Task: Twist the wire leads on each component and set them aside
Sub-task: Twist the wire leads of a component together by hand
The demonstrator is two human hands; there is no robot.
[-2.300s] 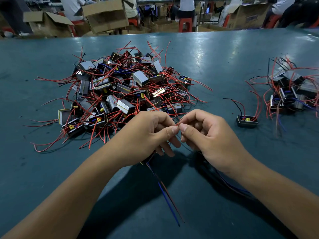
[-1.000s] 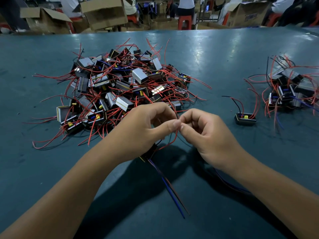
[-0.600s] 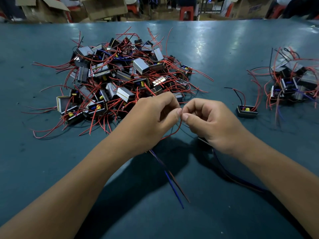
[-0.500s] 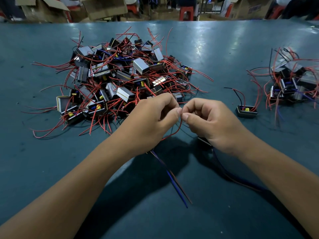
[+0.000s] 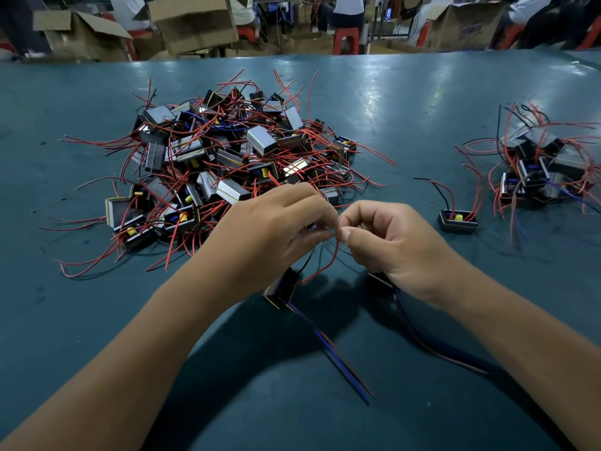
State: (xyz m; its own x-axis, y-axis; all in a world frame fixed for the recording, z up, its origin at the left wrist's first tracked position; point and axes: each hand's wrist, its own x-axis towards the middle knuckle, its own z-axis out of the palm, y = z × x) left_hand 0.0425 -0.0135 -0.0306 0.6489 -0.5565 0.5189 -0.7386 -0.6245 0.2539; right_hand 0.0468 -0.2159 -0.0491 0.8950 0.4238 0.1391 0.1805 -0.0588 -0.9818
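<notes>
My left hand (image 5: pixel 270 236) and my right hand (image 5: pixel 390 242) meet fingertip to fingertip above the green table (image 5: pixel 406 99), both pinching the tips of thin red wire leads (image 5: pixel 335 252). The leads curve down to a small black component (image 5: pixel 281 289) hanging under my left wrist, with blue and red leads (image 5: pixel 338 359) trailing toward me. A second component (image 5: pixel 379 278) shows partly under my right hand, and its dark leads (image 5: pixel 435 349) run off beneath my right forearm.
A big heap of components with red leads (image 5: pixel 224 157) lies beyond my left hand. A smaller pile (image 5: pixel 540 167) sits at the far right, with a single component (image 5: pixel 458 219) before it. Cardboard boxes (image 5: pixel 192 21), red stools and people stand past the table's far edge.
Both hands have stayed together pinching the wire tips. The black component now hangs clearly below my left wrist. The view has tilted slightly up, so the far boxes show more.
</notes>
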